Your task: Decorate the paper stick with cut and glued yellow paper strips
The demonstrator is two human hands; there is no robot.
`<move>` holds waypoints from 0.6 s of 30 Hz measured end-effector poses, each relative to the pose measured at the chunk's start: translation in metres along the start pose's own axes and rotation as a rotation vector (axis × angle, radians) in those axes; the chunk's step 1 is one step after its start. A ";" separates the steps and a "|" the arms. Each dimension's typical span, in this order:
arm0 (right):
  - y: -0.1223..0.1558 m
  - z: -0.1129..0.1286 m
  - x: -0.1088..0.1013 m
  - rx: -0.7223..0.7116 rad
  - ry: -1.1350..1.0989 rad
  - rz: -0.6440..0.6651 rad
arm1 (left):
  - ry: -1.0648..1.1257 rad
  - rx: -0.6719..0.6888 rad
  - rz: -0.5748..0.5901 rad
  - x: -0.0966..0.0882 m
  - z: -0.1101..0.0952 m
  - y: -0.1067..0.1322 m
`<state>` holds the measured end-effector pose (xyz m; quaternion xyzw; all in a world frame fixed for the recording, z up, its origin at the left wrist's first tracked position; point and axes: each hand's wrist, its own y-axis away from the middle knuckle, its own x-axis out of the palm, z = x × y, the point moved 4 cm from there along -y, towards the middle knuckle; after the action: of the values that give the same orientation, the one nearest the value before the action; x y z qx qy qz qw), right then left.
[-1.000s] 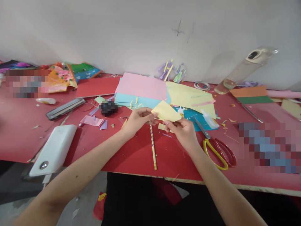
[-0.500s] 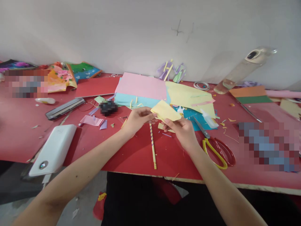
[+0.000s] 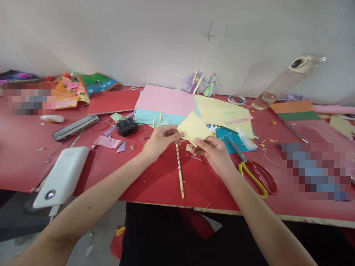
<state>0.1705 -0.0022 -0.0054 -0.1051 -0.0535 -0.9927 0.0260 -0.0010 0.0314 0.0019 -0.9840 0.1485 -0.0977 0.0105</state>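
A folded piece of yellow paper (image 3: 194,127) is held up over the table between both hands. My left hand (image 3: 163,140) pinches its left corner between thumb and fingers. At its lower right edge, my right hand (image 3: 213,153) grips it, thumb on top and fingers underneath. Below the paper lies a yellow pencil (image 3: 180,173) with purple marks, pointing toward me. Scissors (image 3: 251,166) with one yellow and one red handle rest open to the right of my right hand. A small white glue bottle (image 3: 245,139) lies just beyond them.
Pink (image 3: 166,100), blue and pale yellow paper sheets lie behind my hands, with scraps scattered about. A white power bank (image 3: 62,175) sits left by the edge. A clear bottle (image 3: 285,83) leans at the back right. The red table's (image 3: 155,190) front edge is near me.
My right hand has shifted slightly, its fingers now lower along the paper's edge. The yellow paper is turned and shows more of its flat face. My left hand keeps its pinch.
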 end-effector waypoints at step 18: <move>-0.001 -0.002 0.000 -0.017 0.079 0.031 | 0.034 -0.102 0.056 0.005 0.002 0.002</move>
<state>0.1701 -0.0017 -0.0077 -0.0668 -0.0422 -0.9960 0.0423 0.0034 0.0283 0.0007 -0.9769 0.1810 -0.1065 -0.0395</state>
